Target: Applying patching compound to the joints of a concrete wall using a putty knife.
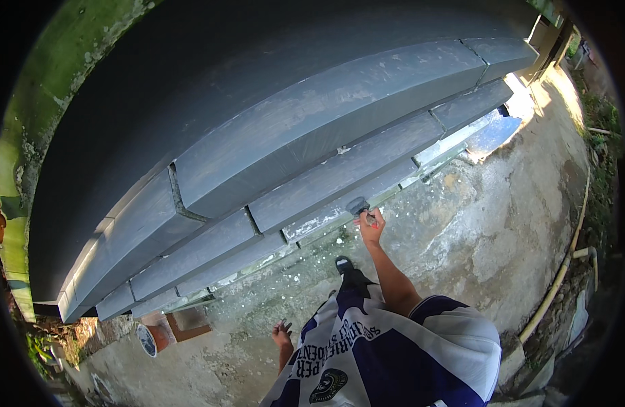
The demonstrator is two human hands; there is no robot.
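My right hand (370, 226) grips a paintbrush (358, 205), its grey, paint-covered bristles at the lowest tier (314, 224) of long grey blocks, where pale, unevenly coated patches show. Two higher tiers of blocks (326, 102) rise behind it, painted grey, with gaps between sections, below a dark upper surface (224, 54). My left hand (281, 334) hangs low beside my body, fingers curled round something small that I cannot make out. My foot in a dark sandal (343, 264) stands on the paint-spotted concrete just below the brush.
An orange bucket (162, 339) and a brown board (190, 329) lie at the lower left. A blue sheet (492, 136) is at the far right end of the tiers. A pale pipe (553, 285) runs along the right edge, beside plants. A mossy green wall (88, 47) borders the upper left.
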